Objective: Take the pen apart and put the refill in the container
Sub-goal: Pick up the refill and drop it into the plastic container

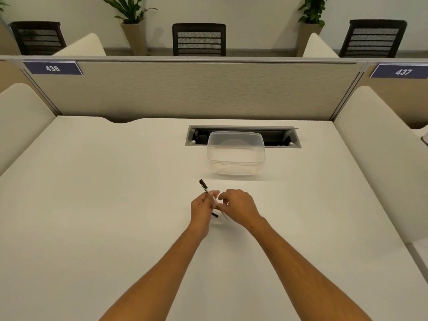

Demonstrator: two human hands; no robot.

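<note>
While its long axis runs diagonally, black cap end pointing up and away to the left, the pen (pixel 206 188) is gripped mid-barrel by the closed left hand (pixel 202 206). Its lower end is pinched by the right hand (pixel 237 205) alongside. Beyond the grip, well apart, the clear container (pixel 235 156) is seen on the desk (pixel 92 193).
</note>
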